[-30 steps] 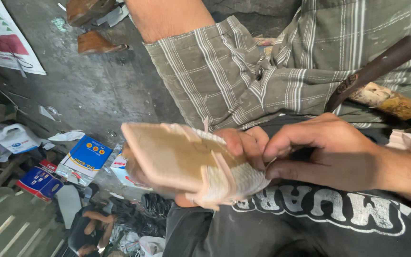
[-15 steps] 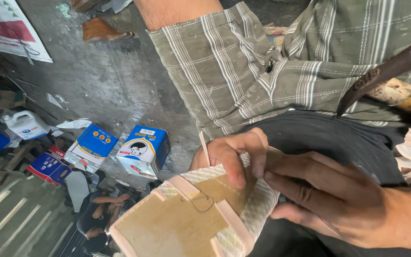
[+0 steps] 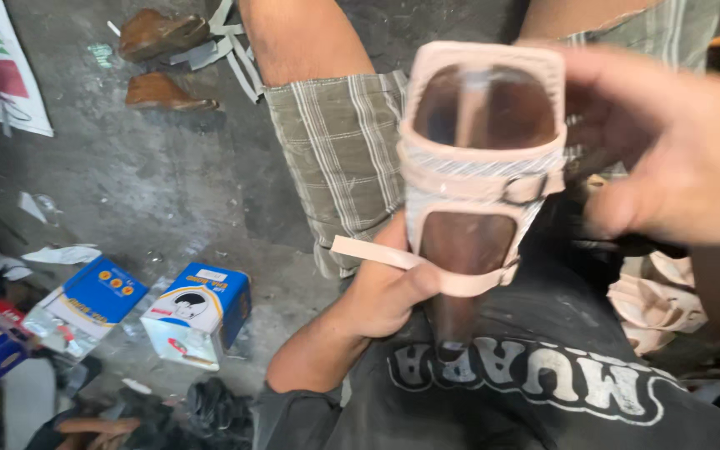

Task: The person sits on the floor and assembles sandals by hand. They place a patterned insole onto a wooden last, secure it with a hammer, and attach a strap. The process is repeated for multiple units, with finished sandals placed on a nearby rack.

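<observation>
head view: the pale pink strappy sandal (image 3: pixel 483 167) is upright over the lap, left hand (image 3: pixel 385 292) clamped round its heel end. right hand (image 3: pixel 668 150) sits blurry beside the sandal's toe, fingers loosely spread. blue-and-white box (image 3: pixel 197 312) lies on the concrete floor (image 3: pixel 152 183), well left of the sandal.
</observation>
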